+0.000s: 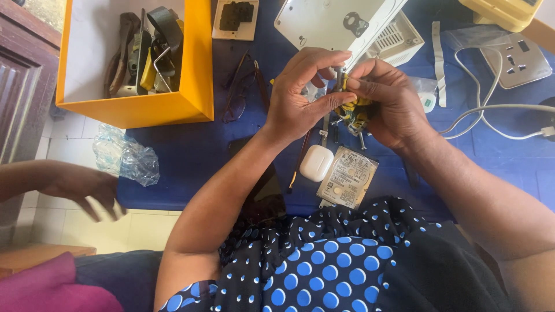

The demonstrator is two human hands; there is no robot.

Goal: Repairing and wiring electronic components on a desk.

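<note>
yellow tool (354,111) mostly hidden by hands (tip unclear), white casing (329,23) cut off by top edge

Held between left hand (303,95) and right hand (387,101), fingertips meeting over it: a small tool (354,112). Directly below the grip, on the table (191,144): earbud case (316,163) and, touching its right side, a hard drive (348,177). Behind the grip — a flat panel (329,23) over a vented box (399,37). Far left of the grip: open box (136,104) with hardware (144,52) inside; eyeglasses (243,86) between box and left hand. Right of the grip — cable (491,110), wall socket (517,60) behind it. Well left, off the table: another person's hand (87,188).
</note>
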